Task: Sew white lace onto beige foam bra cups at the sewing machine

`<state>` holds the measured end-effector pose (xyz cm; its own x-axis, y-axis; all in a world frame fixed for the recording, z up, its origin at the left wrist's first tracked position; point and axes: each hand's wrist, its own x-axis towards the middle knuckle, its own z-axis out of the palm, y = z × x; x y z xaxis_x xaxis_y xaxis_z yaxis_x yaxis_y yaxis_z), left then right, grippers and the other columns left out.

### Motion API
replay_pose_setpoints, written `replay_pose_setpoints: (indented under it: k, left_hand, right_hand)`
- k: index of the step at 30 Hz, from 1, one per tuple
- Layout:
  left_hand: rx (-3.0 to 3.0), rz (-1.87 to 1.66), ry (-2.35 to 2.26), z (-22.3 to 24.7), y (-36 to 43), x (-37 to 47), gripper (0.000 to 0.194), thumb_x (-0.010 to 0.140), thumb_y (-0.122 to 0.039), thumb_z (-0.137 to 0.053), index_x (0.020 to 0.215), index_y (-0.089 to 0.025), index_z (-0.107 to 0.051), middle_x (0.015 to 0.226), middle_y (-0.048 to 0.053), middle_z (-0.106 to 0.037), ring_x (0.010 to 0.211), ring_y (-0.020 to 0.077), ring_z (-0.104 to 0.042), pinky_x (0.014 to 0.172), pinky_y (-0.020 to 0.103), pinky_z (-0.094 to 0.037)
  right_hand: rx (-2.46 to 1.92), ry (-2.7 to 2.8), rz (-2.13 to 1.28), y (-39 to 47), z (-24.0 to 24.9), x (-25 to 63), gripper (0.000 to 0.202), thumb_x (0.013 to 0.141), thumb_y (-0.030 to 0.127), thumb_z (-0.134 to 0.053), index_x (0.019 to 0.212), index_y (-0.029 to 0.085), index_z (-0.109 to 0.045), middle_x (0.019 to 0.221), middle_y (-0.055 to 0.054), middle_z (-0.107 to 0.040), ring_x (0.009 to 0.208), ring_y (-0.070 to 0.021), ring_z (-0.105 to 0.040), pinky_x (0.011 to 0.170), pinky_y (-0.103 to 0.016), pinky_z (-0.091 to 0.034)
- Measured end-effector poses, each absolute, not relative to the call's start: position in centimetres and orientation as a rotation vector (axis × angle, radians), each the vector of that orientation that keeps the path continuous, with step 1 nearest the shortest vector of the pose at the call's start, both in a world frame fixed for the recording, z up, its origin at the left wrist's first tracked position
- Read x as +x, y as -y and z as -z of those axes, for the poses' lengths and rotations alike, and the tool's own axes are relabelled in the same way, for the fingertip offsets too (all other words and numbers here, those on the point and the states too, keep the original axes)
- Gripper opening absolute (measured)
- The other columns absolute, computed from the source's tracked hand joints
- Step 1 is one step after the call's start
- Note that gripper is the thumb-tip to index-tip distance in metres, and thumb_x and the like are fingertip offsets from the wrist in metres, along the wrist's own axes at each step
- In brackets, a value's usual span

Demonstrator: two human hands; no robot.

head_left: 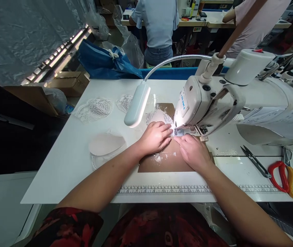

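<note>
My left hand (157,136) lies flat, fingers stretched, on a white lace piece (159,116) beside the needle area of a white sewing machine (191,99). My right hand (191,149) is just to the right, its fingers stretched toward the same spot and its fingertips close to my left ones. Beneath both hands is a brown board (167,161) with a shiny, clear-taped surface. The lace edge between my fingertips is partly hidden by my hands and the bright light.
More lace pieces (94,109) and a pale oval cup piece (107,144) lie to the left. A lamp (137,104) hangs over the table. Thread snips (256,162) and red-and-orange-handled scissors (289,175) lie right, by a ruler strip (167,190). People sit beyond.
</note>
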<state>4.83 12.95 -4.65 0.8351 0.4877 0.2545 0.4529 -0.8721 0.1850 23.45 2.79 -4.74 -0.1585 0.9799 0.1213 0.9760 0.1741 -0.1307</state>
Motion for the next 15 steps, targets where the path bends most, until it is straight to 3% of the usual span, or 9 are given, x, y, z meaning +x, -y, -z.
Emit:
replay_pose_setpoints:
  k: [15]
  left_hand:
    - [2.797, -0.464, -1.149, 4.28, -13.32, 4.52, 0.035, 0.093, -0.037, -0.046, 0.117, -0.017, -0.062, 0.128, 0.013, -0.059, 0.118, 0.0329, -0.048, 0.095, 0.048, -0.042]
  right_hand:
    - [-1.734, 2.205, -0.042, -2.87, 4.86, 23.89, 0.04, 0.088, 0.011, -0.044, 0.116, 0.021, -0.071, 0.093, -0.006, -0.069, 0.08, -0.0196, -0.061, 0.065, -0.029, -0.043]
